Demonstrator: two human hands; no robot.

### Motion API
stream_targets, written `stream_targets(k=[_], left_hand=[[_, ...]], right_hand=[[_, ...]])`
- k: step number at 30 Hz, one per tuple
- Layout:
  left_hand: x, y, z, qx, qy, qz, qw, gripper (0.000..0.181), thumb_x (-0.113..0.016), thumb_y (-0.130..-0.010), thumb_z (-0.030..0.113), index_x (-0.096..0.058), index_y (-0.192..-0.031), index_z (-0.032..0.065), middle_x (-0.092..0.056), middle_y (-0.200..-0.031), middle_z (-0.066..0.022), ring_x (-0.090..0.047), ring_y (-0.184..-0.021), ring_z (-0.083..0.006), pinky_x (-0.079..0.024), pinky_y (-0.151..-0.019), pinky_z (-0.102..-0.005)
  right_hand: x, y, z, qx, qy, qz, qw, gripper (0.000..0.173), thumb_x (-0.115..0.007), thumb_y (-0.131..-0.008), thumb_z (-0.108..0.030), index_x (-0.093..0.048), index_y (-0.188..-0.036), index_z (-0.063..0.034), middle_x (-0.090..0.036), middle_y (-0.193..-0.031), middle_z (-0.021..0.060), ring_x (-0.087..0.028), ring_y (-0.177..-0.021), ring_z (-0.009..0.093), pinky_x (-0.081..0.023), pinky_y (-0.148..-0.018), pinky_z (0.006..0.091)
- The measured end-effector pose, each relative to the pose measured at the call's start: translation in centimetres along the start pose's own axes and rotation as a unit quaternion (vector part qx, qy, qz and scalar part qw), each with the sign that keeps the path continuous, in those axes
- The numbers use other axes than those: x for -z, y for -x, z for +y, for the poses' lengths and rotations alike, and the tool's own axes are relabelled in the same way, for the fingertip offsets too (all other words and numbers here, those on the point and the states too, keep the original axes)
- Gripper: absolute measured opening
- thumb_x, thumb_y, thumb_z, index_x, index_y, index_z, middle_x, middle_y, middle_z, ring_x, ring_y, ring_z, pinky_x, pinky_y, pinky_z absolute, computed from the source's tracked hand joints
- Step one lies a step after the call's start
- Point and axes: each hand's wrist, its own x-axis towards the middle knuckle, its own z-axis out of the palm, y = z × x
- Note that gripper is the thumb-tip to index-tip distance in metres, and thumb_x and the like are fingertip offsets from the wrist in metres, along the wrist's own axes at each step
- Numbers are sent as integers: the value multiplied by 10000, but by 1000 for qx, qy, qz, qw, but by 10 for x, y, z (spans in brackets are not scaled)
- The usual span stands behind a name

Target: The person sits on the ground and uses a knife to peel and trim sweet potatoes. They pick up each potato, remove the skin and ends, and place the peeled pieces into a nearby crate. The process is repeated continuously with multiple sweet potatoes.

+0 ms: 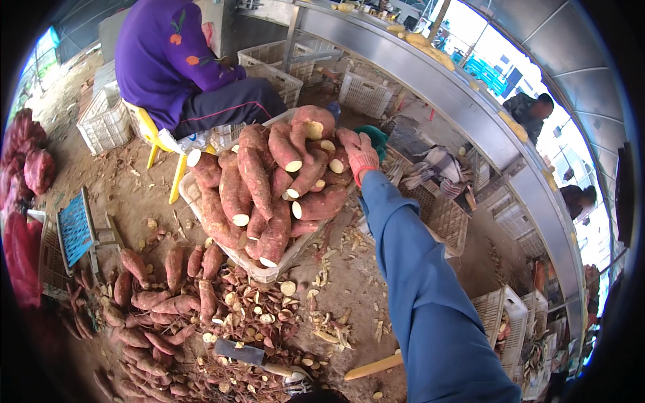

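My right hand (359, 150), in a knitted glove with a red cuff, reaches to the far right side of a heaped plastic crate (267, 274). It rests against the sweet potatoes there, next to one with a cut pale end (340, 162). Its fingertips are partly hidden, so I cannot tell whether it grips anything. My left hand is out of view. Large red-skinned sweet potatoes (254, 171) with trimmed ends fill the crate above its rim. Below it, a cleaver (239, 351) with a wooden handle lies among trimmings.
Loose sweet potatoes (171, 305) and cut scraps (252, 312) cover the ground at lower left. A person in purple (156, 60) sits beyond the crate on a yellow stool (177, 176). A metal conveyor (428, 85) curves along the right. A blue-webbed folding stool (75, 229) stands left.
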Motion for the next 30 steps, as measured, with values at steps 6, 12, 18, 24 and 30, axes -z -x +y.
stream_targets(k=[6,12,18,24,30], left_hand=[[0,11,-38,13,67,15,998,469,-625,-835,227,-556,-1273,76,-693,-978,-139,-645,-955,-292,-469,-896,-383],[-17,44,-57,3,71,-6,997,591,-665,-784,289,-508,-1319,91,-689,-1012,-172,-646,-973,-328,-501,-834,-399],[-6,40,-111,172,180,184,951,348,-636,-820,389,-718,-958,80,-695,-866,-192,-676,-832,-325,-511,-756,-393],[50,-23,-106,44,314,523,791,292,-637,-835,239,-644,-1080,81,-674,-1008,-172,-659,-928,-319,-504,-825,-372],[202,-60,-63,141,158,477,853,655,-637,-801,443,-482,-1327,83,-601,-1205,-187,-593,-1104,-350,-477,-932,-413]], right_hand=[[-64,-22,-47,-75,123,-88,986,483,-443,-887,-474,-528,-1144,-75,-662,-1057,214,-628,-1001,394,-498,-807,477],[-15,-63,49,28,142,-149,978,622,-480,-900,-516,-518,-1243,2,-598,-1202,190,-561,-1100,310,-443,-905,409],[-14,48,39,-176,-338,-4,925,615,-483,-957,-451,-468,-1341,28,-536,-1319,197,-532,-1163,276,-415,-986,364],[10,309,111,-407,-370,-158,820,472,-446,-984,-259,-431,-1348,42,-424,-1416,177,-412,-1296,267,-288,-1120,375],[42,544,-20,7,-12,-562,827,422,-615,-839,-147,-528,-1245,-72,-647,-1010,131,-617,-856,252,-504,-787,374]])
